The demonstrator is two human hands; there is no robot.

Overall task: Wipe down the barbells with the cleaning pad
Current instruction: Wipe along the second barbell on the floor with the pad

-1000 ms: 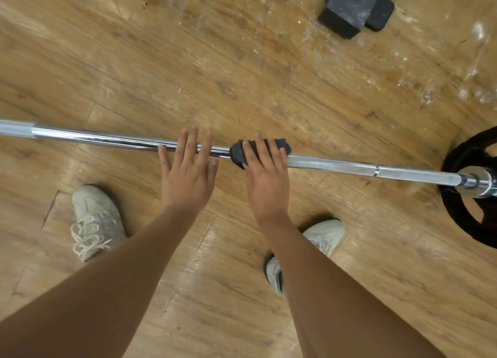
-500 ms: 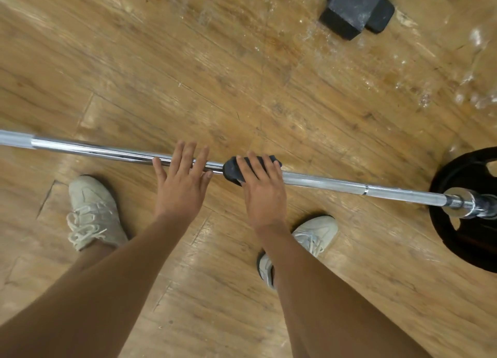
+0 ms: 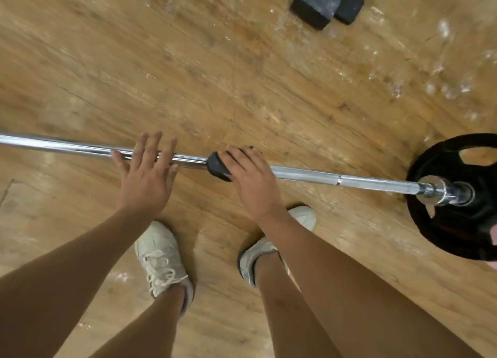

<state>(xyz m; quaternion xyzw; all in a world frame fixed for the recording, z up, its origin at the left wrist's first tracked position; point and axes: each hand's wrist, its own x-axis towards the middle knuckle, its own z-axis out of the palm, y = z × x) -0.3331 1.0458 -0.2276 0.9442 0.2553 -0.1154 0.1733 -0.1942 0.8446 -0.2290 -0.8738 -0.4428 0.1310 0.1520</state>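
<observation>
a worn wooden plank floor [image 3: 242, 75] carried dark blocky weights [image 3: 322, 2] at the far edge and two pale laced shoes [image 3: 161, 255] just behind the bar. the long chrome barbell [image 3: 309, 176] ran left to right in front of the shoes, with a black round weight plate [image 3: 457, 223] on its right end. the left hand [image 3: 146, 177] lay flat across the shaft, fingers straight and spread; just to its right, not touching it, the right hand [image 3: 250, 180] bent its fingers over the dark grey cleaning pad [image 3: 216, 166], which was wrapped on the shaft well short of the plate.
</observation>
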